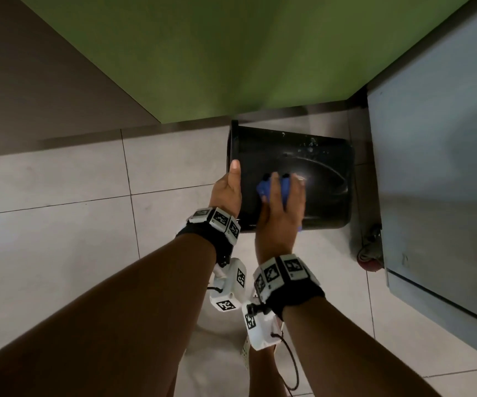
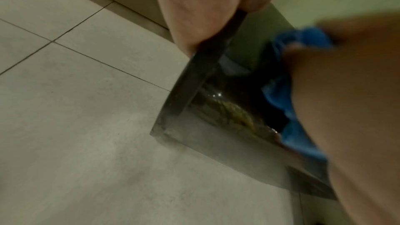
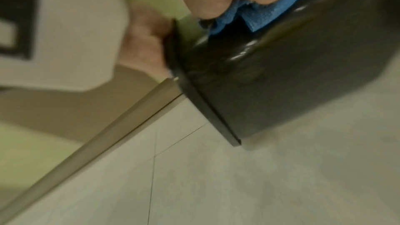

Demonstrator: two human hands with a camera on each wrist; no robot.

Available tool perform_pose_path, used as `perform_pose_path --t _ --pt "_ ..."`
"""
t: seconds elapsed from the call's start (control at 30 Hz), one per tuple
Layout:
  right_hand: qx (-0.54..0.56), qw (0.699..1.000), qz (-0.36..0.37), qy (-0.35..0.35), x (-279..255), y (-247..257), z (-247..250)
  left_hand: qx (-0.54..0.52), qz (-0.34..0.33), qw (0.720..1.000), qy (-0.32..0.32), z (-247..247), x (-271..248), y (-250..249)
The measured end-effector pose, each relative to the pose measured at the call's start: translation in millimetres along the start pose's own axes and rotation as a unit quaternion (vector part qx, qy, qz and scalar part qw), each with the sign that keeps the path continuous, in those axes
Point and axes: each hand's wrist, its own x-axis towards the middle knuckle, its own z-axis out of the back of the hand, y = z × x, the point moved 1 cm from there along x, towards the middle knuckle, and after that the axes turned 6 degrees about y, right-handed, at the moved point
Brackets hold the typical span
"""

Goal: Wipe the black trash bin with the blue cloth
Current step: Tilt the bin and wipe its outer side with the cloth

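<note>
Black trash bin [image 1: 317, 173] lies tipped on its side on the pale floor tiles [image 1: 59, 239], its open mouth turned to the person's left and its base toward the grey wheeled cabinet [image 1: 438, 181] on the right, close under the green wall [image 1: 231, 58]. Laid over like this, its long curved side faces up where a wiping hand can reach it, which is likely why it is held so. The left hand [image 1: 227, 190] steadies it at the rim, thumb along the outside edge; the left wrist view shows the hand clamped over that thin rim [image 2: 194, 78], though its other fingers are hidden. The right hand [image 1: 281, 202] presses the blue cloth [image 1: 264, 190] flat against the bin's upper side, fingers spread over the bunched fabric and curling enough to keep it under the palm. The bin looks like smooth, glossy hard plastic, rounded at the corners, with a few whitish specks near its far edge and a soft sheen beside the cloth. The cloth shows a fine woven texture in the right wrist view [image 3: 266, 14], soft and crumpled. Wiping seems under way, with much of the surface yet to cover.
</note>
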Motion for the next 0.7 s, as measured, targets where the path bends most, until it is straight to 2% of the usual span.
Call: perform_pose_path --t 0.07,0.13,0.27,0.33,0.43,0.47,0.5,0.57,0.67,0.7 --pt "-0.047 0.995 0.076 0.050 5 11 -7 -0.009 -0.005 1.000 -0.004 2 -1 -1" --pt "-0.029 0.995 0.075 0.065 22 12 -3 0.001 -0.012 1.000 0.002 4 2 -1" --pt "0.032 0.998 -0.043 0.028 55 -19 23 0.012 -0.002 1.000 -0.007 2 5 2" --pt "0.045 0.995 -0.090 -0.023 63 -46 37 0.005 0.002 1.000 -0.011 -1 8 5" --pt "0.076 0.970 -0.222 -0.066 55 -75 49 -0.010 0.001 1.000 -0.023 -3 9 7" --pt "0.071 0.961 -0.253 -0.081 48 -77 48 -0.017 -0.001 0.999 -0.028 -3 10 9" --pt "0.061 0.960 -0.254 -0.100 38 -75 45 -0.021 -0.002 0.999 -0.032 -4 11 11" --pt "0.045 0.972 -0.203 -0.110 20 -60 32 -0.025 -0.003 0.999 -0.034 -5 12 13" --pt "0.056 0.993 -0.089 -0.046 3 -29 6 -0.028 -0.018 0.999 -0.039 -4 13 12" --pt "0.048 0.998 -0.026 -0.021 1 -17 1 -0.033 -0.023 0.998 -0.040 -4 12 12"
